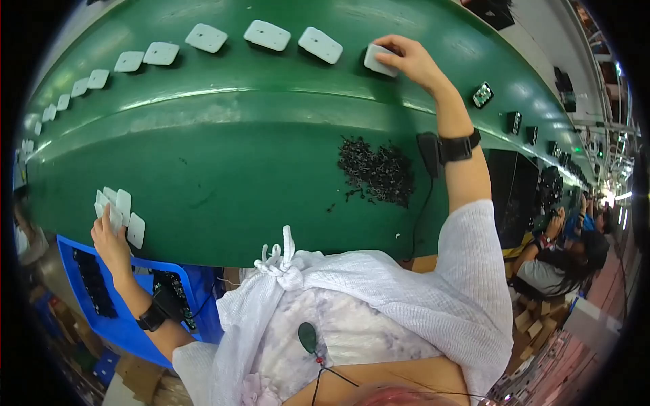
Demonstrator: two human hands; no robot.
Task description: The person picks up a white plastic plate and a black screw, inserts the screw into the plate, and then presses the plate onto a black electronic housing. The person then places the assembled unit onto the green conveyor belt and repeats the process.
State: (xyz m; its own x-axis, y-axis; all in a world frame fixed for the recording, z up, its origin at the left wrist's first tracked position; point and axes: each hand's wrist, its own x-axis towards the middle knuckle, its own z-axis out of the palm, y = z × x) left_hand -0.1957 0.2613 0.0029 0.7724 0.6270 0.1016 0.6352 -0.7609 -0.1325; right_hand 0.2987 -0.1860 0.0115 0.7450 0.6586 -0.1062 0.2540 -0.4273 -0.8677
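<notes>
At the far side of the green table, my right hand point(410, 61) grips a white plastic cover point(376, 66), thumb and fingers on its top and edge. This cover lies at the right end of a curved row of similar white covers point(267, 36) along the far strip. My left hand point(111, 237) reaches to the table's near left, its fingers on a small pile of white plates point(122, 204). One more white plate point(136, 231) lies beside those fingers. Whether the left fingers grip a plate is hard to make out.
A heap of small black parts point(376, 169) lies right of the middle. Farther right, a black case with a green circuit board point(483, 95) heads a line of black cases point(514, 123). A blue bin point(128, 331) stands at the near left edge. Another person point(565, 254) sits at right.
</notes>
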